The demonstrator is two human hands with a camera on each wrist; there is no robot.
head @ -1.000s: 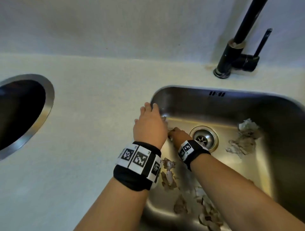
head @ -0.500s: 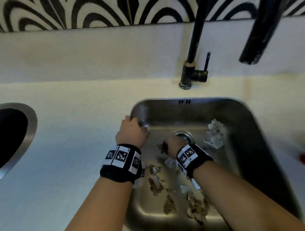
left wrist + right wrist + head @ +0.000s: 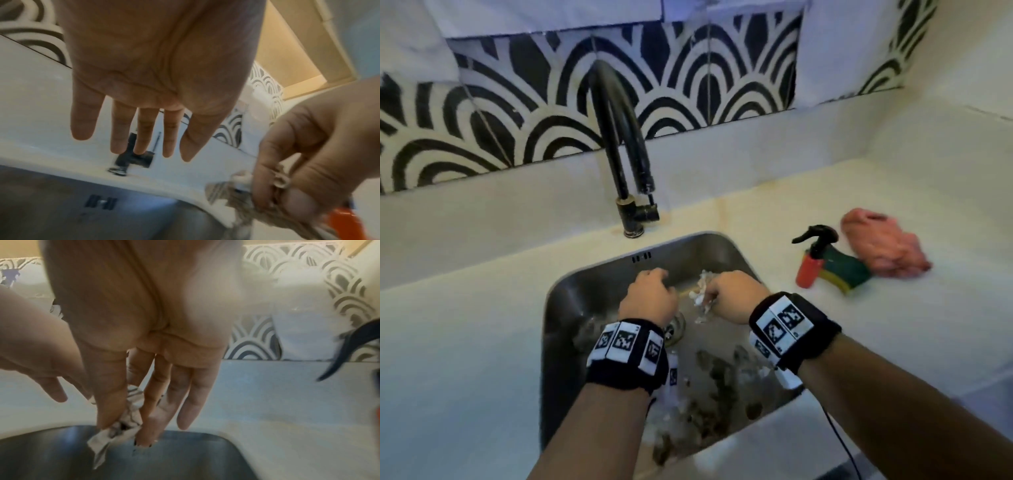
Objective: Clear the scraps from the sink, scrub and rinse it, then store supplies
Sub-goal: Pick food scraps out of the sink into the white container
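The steel sink [image 3: 558,308] is set in a pale counter, with several wet paper scraps [image 3: 715,383] lying on its floor near the front. My right hand [image 3: 726,294] pinches a crumpled wet scrap [image 3: 702,291] between thumb and fingers above the basin; that scrap [image 3: 121,423] hangs from my fingertips in the right wrist view. Just left of it my left hand [image 3: 650,294] hovers over the drain [image 3: 676,329] holding nothing, its fingers [image 3: 141,129] straight and spread in the left wrist view.
A black faucet [image 3: 626,144] arches up behind the sink. On the counter to the right stand an orange spray bottle [image 3: 810,262], a green and yellow sponge [image 3: 846,270] and a pink cloth [image 3: 883,246]. Patterned tiles line the back wall.
My head has lifted, bringing the faucet and the supplies on the right into view. Both hands have moved right across the basin, and my right hand has raised a scrap off the sink floor.
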